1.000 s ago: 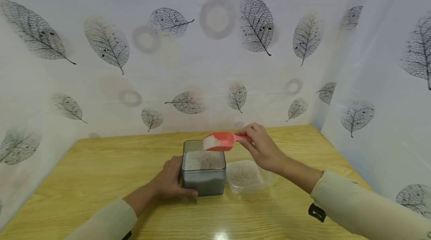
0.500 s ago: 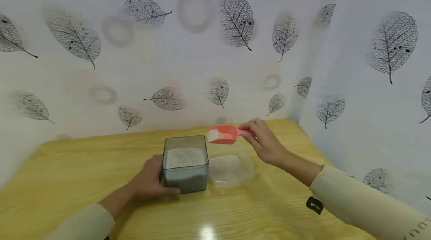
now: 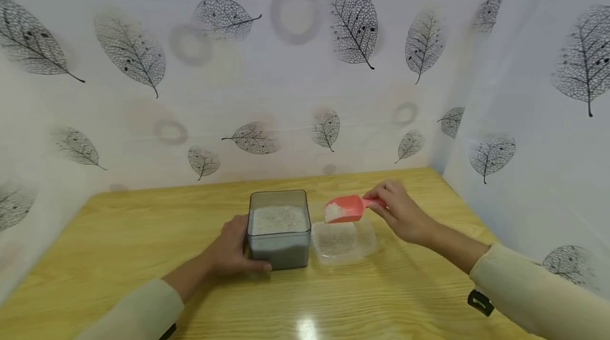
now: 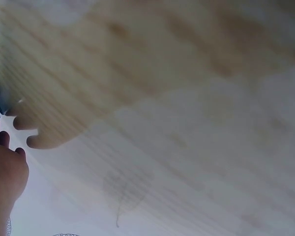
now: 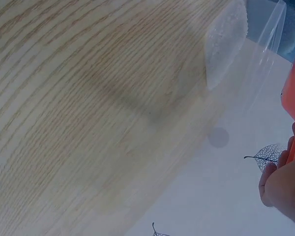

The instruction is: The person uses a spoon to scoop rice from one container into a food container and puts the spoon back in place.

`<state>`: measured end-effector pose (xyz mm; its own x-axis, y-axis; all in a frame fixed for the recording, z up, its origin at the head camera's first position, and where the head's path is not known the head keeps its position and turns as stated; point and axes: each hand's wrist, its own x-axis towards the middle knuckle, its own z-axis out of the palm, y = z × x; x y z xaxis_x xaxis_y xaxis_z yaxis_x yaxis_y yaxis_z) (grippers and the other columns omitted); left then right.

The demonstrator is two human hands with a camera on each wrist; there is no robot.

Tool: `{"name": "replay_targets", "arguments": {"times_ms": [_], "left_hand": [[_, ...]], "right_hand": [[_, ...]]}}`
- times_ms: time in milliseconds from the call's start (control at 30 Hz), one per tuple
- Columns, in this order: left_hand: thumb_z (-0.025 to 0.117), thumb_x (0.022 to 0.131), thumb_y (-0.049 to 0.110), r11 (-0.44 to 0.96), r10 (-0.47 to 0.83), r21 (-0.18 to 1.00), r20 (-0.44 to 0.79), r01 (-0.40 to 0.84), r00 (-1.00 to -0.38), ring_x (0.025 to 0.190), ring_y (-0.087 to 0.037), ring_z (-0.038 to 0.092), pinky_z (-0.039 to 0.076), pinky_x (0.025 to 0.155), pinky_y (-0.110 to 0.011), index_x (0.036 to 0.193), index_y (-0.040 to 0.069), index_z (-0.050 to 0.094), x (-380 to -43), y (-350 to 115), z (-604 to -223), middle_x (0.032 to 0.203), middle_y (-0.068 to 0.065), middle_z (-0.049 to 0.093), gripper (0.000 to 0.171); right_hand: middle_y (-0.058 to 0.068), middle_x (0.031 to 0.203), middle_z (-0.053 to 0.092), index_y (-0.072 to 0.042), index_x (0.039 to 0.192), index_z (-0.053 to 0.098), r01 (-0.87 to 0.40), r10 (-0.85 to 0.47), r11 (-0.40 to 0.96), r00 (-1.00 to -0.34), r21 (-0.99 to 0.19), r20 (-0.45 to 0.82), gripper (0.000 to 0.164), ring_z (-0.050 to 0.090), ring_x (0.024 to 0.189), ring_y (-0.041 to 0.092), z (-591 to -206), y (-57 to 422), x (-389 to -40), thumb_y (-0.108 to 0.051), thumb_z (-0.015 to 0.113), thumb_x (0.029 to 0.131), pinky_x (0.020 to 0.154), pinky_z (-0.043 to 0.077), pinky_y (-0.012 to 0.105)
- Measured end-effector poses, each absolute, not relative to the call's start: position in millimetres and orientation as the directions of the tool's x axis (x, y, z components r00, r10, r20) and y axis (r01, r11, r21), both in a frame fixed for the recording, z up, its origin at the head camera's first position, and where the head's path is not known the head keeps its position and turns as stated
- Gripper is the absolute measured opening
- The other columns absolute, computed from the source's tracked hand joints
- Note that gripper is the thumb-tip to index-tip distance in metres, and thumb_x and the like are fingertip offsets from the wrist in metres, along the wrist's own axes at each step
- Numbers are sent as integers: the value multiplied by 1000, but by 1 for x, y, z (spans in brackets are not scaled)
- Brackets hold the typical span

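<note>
My right hand (image 3: 405, 215) pinches the handle of a red scoop (image 3: 353, 207), which has white rice (image 3: 334, 213) in its front end. The scoop hangs above a shallow clear plastic container (image 3: 367, 242) that has more rice in it. Left of that stands a taller, see-through grey square container (image 3: 281, 252), rice filling it well up its walls. My left hand (image 3: 232, 250) grips this container at its left side, thumb along the front and the other fingers partly hidden behind. In the right wrist view the scoop (image 5: 294, 93) shows at the right edge, beside the right hand (image 5: 285, 184).
Both containers stand side by side on a wood-grain table (image 3: 157, 234). A pale curtain (image 3: 286, 80) with a leaf print rises behind the table's back edge and along its sides.
My right hand has carried the scoop rightward, from over the grey container to over the clear one, with rice still in it. The left hand keeps its grip. The head view has shifted.
</note>
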<state>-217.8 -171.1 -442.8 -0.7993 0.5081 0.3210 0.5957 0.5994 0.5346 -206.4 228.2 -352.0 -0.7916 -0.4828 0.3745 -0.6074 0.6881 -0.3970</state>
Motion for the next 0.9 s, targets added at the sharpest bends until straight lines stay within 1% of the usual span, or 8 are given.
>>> {"name": "replay_targets", "arguments": {"times_ms": [200,300,367,467,600,733,900], "left_hand": [[85,60,67,604,511,529,317,596,-799,111,-14,50,38,99,-50,142,18,45,-218,-172,-443,130,4,59,103],[84,60,67,602,511,530,319,597,-798,111,-14,51,38,99,-50,142,19,45,-218,-172,-444,130,5,59,103],[85,60,67,598,510,536,319,596,-798,112,-14,51,38,100,-51,142,20,46,-218,-172,-443,130,5,59,103],[85,60,67,594,510,543,316,594,-800,112,-13,51,38,100,-51,142,20,46,-218,-171,-443,130,6,59,103],[85,60,68,597,505,549,309,585,-806,112,-13,50,38,101,-51,142,20,46,-218,-171,-443,129,7,59,103],[85,59,68,604,501,549,301,578,-811,111,-13,50,37,101,-51,142,20,46,-217,-171,-443,129,7,59,103],[86,59,66,610,501,549,292,572,-815,112,-14,50,37,102,-51,143,18,45,-217,-171,-443,130,5,58,104]], "right_hand": [[2,103,59,-8,106,67,-693,-576,659,-716,-293,395,12,44,97,18,-361,230,-205,-5,61,96,81,38,37],[0,104,58,-10,106,67,-700,-596,660,-709,-275,376,12,44,97,17,-363,230,-204,-6,61,96,82,36,38],[-2,104,57,-12,106,67,-692,-598,668,-719,-274,355,12,43,96,16,-362,230,-203,-7,61,97,81,35,38],[-4,103,55,-12,107,67,-683,-602,679,-728,-269,327,12,41,94,14,-361,231,-202,-9,61,97,81,33,37],[-5,101,53,-12,107,67,-689,-618,684,-722,-238,311,12,39,92,12,-361,232,-202,-9,62,97,81,32,36],[-7,98,51,-13,106,67,-704,-637,679,-705,-207,312,12,38,90,11,-360,236,-203,-10,63,96,80,31,36],[-6,98,53,-14,106,67,-738,-666,662,-661,-135,346,13,41,91,12,-359,241,-204,-9,65,94,78,31,35]]}}
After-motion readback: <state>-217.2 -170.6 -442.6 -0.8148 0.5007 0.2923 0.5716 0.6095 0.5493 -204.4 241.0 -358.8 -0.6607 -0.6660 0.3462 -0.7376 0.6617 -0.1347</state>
